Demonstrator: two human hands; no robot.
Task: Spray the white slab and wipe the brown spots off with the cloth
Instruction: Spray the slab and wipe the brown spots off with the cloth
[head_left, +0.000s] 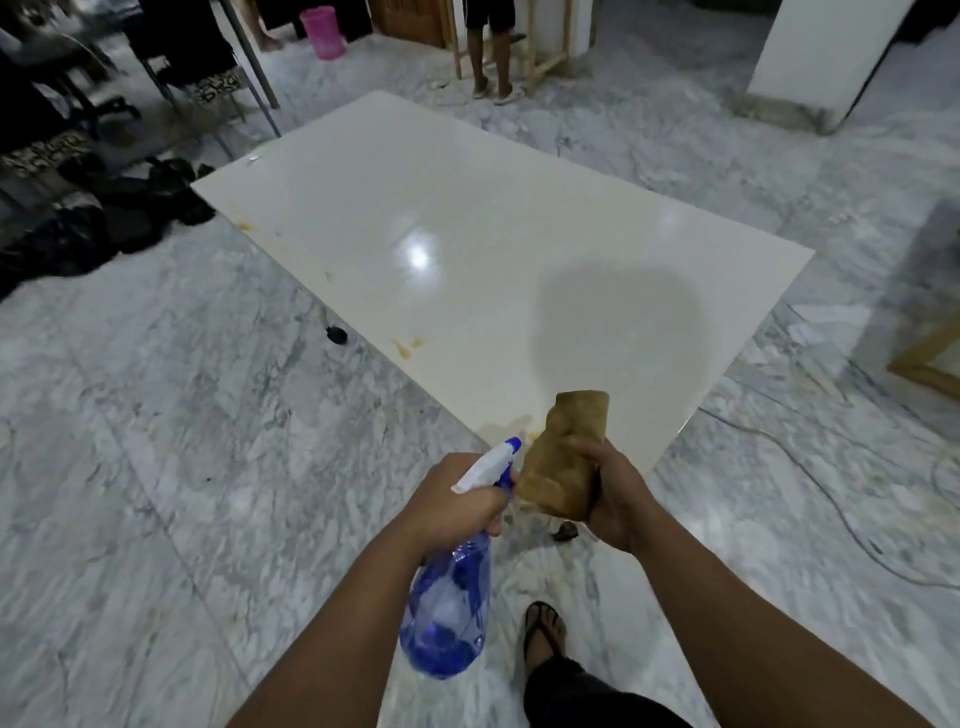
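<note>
A large white slab (467, 218) stands raised above the marble floor, running from its near corner to the far left. Brown spots (410, 345) dot its left edge, with more at the near corner (511, 423) and farther along (244, 226). My left hand (457, 499) grips a blue spray bottle (452, 608), its white nozzle pointing toward the near corner. My right hand (613, 493) holds a folded brown cloth (563, 457) just in front of that corner, above the floor.
Dark shoes and bags (104, 218) lie on the floor at the slab's far left. A person (491, 47) stands beyond the far end, near a pink bucket (323, 32). A cable (831, 499) trails over the floor to the right. My sandalled foot (543, 631) is below.
</note>
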